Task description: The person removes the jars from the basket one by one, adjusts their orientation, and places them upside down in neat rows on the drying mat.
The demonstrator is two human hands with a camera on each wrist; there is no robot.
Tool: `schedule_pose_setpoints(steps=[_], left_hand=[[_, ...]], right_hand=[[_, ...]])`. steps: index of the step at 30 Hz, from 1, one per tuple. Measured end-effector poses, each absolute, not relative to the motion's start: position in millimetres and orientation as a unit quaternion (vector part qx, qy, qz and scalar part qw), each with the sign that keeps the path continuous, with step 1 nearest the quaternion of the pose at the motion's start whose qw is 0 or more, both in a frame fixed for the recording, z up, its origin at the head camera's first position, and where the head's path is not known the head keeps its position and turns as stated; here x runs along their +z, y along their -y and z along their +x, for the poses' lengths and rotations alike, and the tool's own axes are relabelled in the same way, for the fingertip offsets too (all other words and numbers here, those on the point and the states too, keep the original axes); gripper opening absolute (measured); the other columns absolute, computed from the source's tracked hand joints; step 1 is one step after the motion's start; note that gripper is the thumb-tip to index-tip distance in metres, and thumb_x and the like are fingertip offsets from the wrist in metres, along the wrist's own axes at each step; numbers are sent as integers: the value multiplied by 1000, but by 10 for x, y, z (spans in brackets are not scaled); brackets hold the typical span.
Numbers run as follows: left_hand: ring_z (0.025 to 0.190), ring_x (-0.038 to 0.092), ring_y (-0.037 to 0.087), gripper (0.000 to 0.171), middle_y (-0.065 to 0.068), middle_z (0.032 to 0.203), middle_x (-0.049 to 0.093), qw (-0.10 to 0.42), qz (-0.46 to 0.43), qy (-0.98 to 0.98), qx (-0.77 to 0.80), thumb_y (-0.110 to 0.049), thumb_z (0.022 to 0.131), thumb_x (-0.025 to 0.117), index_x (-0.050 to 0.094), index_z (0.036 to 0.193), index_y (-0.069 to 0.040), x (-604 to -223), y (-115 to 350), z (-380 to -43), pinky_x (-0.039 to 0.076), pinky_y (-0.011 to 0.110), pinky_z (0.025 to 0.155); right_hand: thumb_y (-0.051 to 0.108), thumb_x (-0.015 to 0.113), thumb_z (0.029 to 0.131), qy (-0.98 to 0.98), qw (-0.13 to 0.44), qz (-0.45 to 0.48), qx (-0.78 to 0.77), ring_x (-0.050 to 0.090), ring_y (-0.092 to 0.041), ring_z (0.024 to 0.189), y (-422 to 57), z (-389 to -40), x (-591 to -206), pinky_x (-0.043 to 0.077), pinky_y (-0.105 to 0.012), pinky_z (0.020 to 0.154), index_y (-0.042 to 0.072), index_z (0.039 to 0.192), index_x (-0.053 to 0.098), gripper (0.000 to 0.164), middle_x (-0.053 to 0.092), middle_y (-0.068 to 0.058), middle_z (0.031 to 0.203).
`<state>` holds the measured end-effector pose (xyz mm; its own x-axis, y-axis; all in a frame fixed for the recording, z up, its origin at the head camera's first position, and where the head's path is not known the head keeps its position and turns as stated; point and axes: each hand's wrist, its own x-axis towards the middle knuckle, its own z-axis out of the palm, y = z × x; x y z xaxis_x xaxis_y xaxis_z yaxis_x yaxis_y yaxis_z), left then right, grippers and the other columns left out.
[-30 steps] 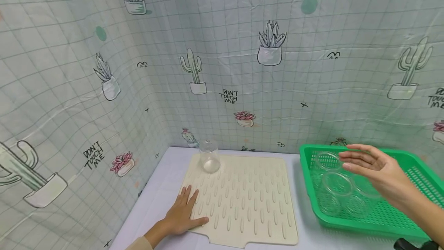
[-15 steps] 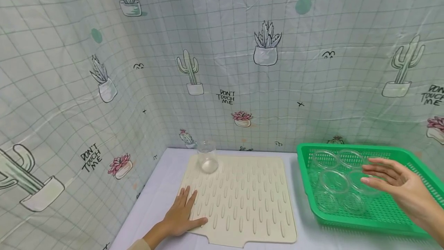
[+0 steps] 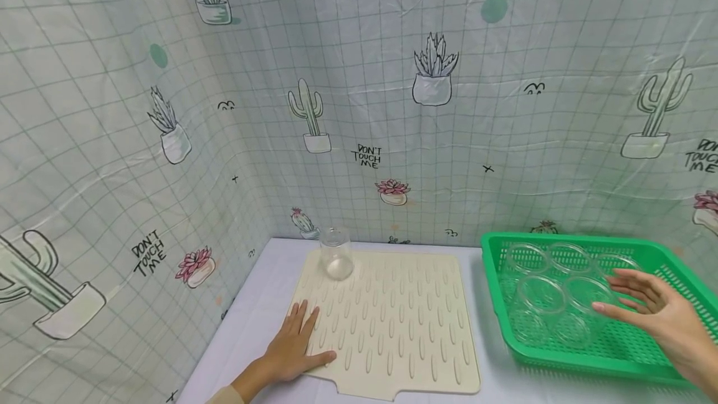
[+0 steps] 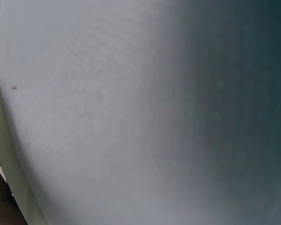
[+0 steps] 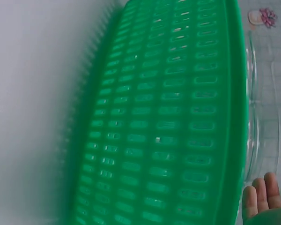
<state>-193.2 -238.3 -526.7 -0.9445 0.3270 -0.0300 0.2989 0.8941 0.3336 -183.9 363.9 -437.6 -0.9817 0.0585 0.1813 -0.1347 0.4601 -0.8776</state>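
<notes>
Room over the beige ridged rectangular mat (image 3: 404,323); green perforated plastic basket (image 3: 594,365) crowded
From the mat's centre, 12 through 6 o'clock is free; one clear cylindrical jar (image 3: 338,257) blocks 11, the left hand (image 3: 288,348) 8 to 9. From the basket's centre, clear round-rimmed jars (image 3: 541,295) block 7 to 1, the right hand (image 3: 664,317) 3; open floor (image 3: 622,346) lies at 5.

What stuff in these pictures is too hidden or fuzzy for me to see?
- Head: the right hand covers part of a back cup, so whether they touch is unclear.
- Head: the right edge cuts off some wall writing.
- Right wrist: the basket wall hides most of the cups inside.
- Left wrist: mostly blur; a dark shape is cut off by the left edge.
</notes>
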Motion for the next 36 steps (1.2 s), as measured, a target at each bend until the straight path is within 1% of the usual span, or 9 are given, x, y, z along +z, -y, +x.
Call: schedule_pose_setpoints(steps=[10,17,20,21,22,24,30,32,36], left_hand=[[136,1,41,99,25,149,6,40,168,-972,162,-71,79,46,22,145,0,-5237,2388,-1923,8,53,108],[136,1,42,98,26,149,6,43,174,-971,156,-71,80,43,21,145,-1,-5213,2381,-1915,9,53,108],[136,2,42,98,26,149,7,40,175,-972,155,-71,80,43,21,145,0,-5208,2380,-1913,10,53,108],[136,2,42,98,26,149,7,39,176,-972,154,-71,80,43,21,145,0,-5205,2379,-1911,10,52,108],[136,3,42,98,26,149,7,39,176,-971,154,-71,80,44,21,145,0,-5202,2377,-1909,10,52,108],[136,3,42,98,26,149,7,39,176,-971,157,-70,80,45,21,145,0,-5192,2373,-1905,10,52,108],[136,2,41,97,25,149,7,43,172,-971,159,-70,80,46,21,145,-1,-5195,2372,-1915,11,52,108],[136,2,41,97,25,149,7,43,171,-971,159,-70,80,46,21,145,-1,-5196,2373,-1915,11,53,108],[136,2,41,97,25,149,7,45,171,-972,158,-70,80,46,21,145,-1,-5187,2373,-1903,10,53,108]], right_hand=[[20,70,82,872,62,-7,485,39,15,91,-3694,-1878,-4544,44,-12,66,31,137,29,70,38,26,111],[31,68,83,880,2,-35,473,36,7,99,-3729,-1940,-4603,46,-45,81,20,147,12,85,35,16,120],[31,67,84,871,-22,-35,490,34,-16,126,-3726,-1958,-4609,39,-55,88,20,148,8,87,31,14,130],[32,67,84,868,-30,-34,494,29,-27,130,-3722,-1962,-4610,37,-58,89,20,148,7,88,31,10,133],[32,67,84,870,-35,-34,491,29,-29,131,-3719,-1964,-4614,37,-58,88,19,148,7,88,31,13,132],[32,67,84,869,-49,-33,492,18,-50,127,-3706,-1970,-4606,36,-61,87,14,148,5,91,31,1,137],[31,67,84,879,-78,-22,470,21,-58,120,-3685,-1997,-4576,40,-58,83,0,146,0,96,35,-17,135],[29,67,85,876,-91,-19,474,21,-58,120,-3682,-2005,-4573,41,-57,82,-2,145,0,95,36,-16,135],[26,68,84,876,-104,-11,471,38,-50,115,-3674,-2020,-4577,45,-52,80,-5,144,2,95,41,14,119]])
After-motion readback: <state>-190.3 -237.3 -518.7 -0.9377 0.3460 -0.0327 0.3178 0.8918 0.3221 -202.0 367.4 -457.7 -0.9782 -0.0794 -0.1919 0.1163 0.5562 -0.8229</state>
